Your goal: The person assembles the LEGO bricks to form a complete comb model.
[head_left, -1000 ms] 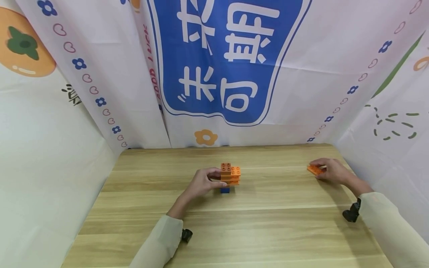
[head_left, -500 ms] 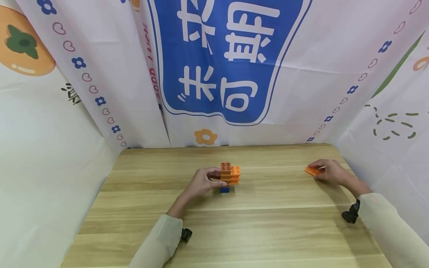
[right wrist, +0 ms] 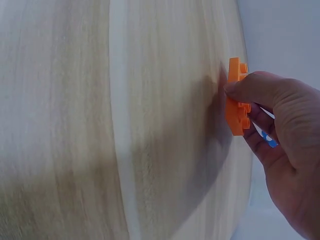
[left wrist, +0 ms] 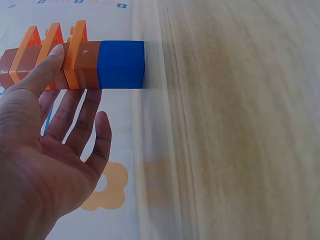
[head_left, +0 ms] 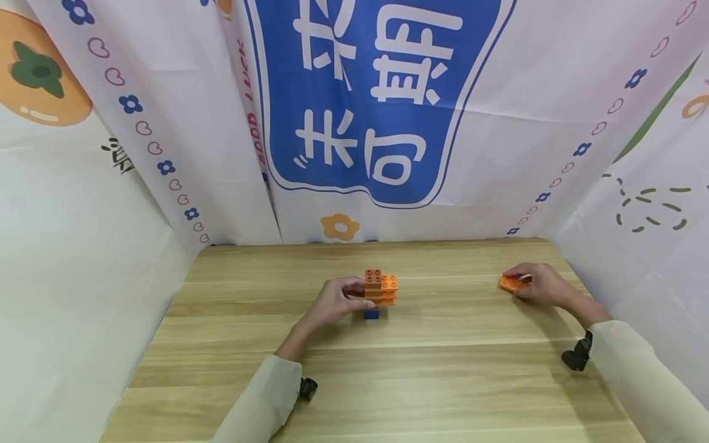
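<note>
My left hand (head_left: 338,301) grips a tower of toy building bricks (head_left: 373,280) between thumb and fingers. A blue brick (left wrist: 121,65) forms its foot. Above that, brown bricks (left wrist: 87,65) alternate with orange plates (left wrist: 75,55), whose studded ends stick out to the right in the head view. In the right wrist view, my right hand (right wrist: 295,130) pinches a separate orange studded plate (right wrist: 233,112) by its middle, thumb on the smooth side. This hand (head_left: 545,284) is at the right of the table, well apart from the tower. Some right fingers are hidden behind the plate.
The wooden table (head_left: 443,381) spreads under both hands. White printed cloth (head_left: 471,203) hangs along its back edge, with more at both sides. A black device (head_left: 577,352) shows at the right wrist and another (head_left: 308,389) at the left.
My right hand has shifted slightly to the left with the orange plate in its fingers. The left hand and the tower have stayed in place.
</note>
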{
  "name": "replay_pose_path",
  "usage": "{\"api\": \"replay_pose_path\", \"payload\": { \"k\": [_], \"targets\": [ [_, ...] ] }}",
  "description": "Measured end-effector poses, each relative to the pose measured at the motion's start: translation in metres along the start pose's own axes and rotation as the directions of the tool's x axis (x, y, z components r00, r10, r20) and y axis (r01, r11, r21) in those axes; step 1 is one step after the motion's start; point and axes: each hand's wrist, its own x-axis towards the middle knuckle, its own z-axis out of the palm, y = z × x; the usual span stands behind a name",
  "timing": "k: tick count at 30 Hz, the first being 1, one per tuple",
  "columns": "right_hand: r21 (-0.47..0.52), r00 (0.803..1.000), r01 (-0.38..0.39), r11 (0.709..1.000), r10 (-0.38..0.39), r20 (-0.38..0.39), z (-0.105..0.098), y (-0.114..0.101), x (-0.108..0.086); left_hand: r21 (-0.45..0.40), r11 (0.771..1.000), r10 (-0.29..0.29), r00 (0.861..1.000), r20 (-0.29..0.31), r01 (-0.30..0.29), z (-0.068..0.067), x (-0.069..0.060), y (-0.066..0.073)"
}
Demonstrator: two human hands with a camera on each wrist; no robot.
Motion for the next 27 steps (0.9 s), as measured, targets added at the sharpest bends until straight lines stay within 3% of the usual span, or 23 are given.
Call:
{"api": "replay_pose_path", "payload": {
  "k": [10,27],
  "targets": [
    [0.004,1.0,-0.002,1.0,0.002,0.02,0.0,-0.017,0.009,0.016,1.0,0.002,1.0,-0.002,-0.002,0.0,-0.002,0.001],
    [-0.011,0.992,0.122,0.992,-0.122,0.021,0.002,-0.065,0.033,0.007,1.0,0.004,1.0,-0.003,-0.004,0.0,0.0,0.002]
  ]
}}
